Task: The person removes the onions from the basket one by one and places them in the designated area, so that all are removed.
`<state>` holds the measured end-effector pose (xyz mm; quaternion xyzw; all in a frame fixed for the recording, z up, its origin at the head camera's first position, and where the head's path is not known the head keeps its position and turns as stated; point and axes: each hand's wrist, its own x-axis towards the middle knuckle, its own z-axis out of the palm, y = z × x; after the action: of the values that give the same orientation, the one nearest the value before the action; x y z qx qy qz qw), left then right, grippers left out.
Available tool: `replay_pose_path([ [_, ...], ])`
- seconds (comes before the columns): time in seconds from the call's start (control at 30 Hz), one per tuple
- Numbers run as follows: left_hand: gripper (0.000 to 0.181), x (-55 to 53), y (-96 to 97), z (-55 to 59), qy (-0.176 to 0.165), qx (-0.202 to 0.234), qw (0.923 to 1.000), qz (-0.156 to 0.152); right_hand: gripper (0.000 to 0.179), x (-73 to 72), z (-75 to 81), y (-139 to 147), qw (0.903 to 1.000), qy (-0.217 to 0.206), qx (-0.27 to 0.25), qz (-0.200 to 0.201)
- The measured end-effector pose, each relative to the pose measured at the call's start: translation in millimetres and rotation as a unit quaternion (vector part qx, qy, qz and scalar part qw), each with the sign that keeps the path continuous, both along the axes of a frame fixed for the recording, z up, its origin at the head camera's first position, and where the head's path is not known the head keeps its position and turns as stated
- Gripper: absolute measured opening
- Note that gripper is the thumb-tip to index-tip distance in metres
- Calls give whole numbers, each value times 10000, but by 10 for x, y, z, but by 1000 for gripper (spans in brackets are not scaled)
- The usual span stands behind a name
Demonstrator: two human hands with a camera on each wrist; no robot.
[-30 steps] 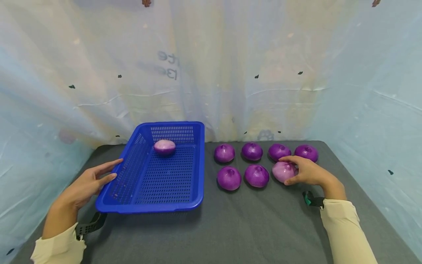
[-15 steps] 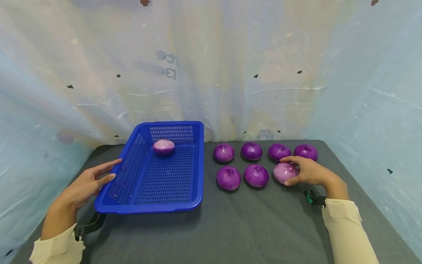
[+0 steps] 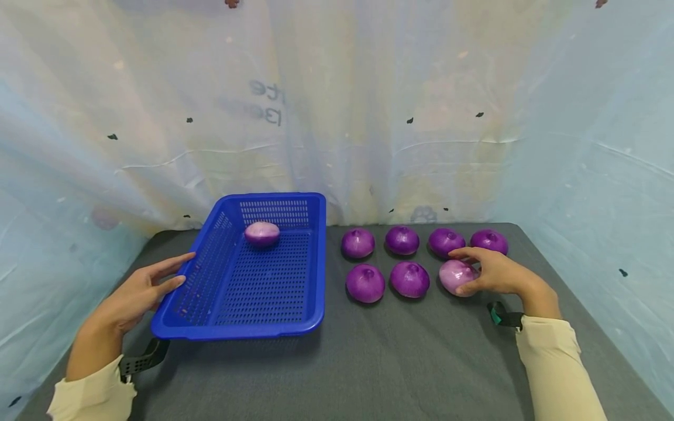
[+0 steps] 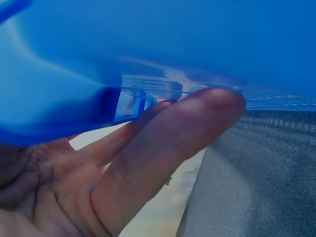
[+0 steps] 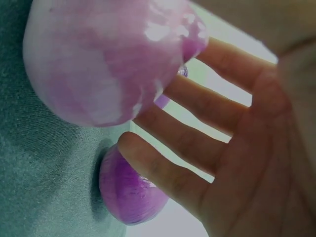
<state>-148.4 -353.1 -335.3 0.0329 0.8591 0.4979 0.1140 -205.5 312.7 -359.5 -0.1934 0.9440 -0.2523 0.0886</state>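
My right hand point(image 3: 497, 275) has thumb and fingers around a pale pink-purple onion point(image 3: 454, 276) at the right end of the front row. In the right wrist view this onion point(image 5: 103, 64) fills the upper left, and the fingers point(image 5: 182, 138) reach along behind it. At the left, my left hand point(image 3: 134, 295) touches the side of a blue plastic basket point(image 3: 317, 292) with straight fingers and thumb. The left wrist view has the thumb point(image 4: 173, 128) right under the basket's wall point(image 4: 163, 34). Inside the basket, near its back, lies one pink and purple onion point(image 3: 261, 234).
Beside the held onion sit two darker purple onions, one point(image 3: 409, 279) close by and another point(image 3: 365, 283) nearer the basket. A back row of several onions point(image 3: 402, 241) runs along the far edge of the grey table point(image 3: 379, 362). Pale plastic sheeting point(image 3: 337, 105) hangs behind.
My right hand and the onion in it have shifted slightly to the right, away from the neighbouring onion. The left hand and the basket stay in place.
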Motion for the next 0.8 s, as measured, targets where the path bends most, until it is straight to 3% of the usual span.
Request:
replay_pose_path([
  [0.3, 66, 5, 10, 18, -21, 60, 10000, -31, 79, 2, -7, 24, 9999, -138, -15, -3],
  [0.53, 66, 35, 8, 10, -1, 22, 10000, 13, 82, 34, 71, -15, 9998, 191, 72, -33],
  [0.67, 67, 27, 18, 5, -26, -32, 10000, 76, 79, 39, 202, -211, 9988, 456, -44, 177],
  [0.8, 67, 19, 36, -2, -10, -95, 9999, 128, 79, 15, 390, -604, 9958, 607, -297, 621],
])
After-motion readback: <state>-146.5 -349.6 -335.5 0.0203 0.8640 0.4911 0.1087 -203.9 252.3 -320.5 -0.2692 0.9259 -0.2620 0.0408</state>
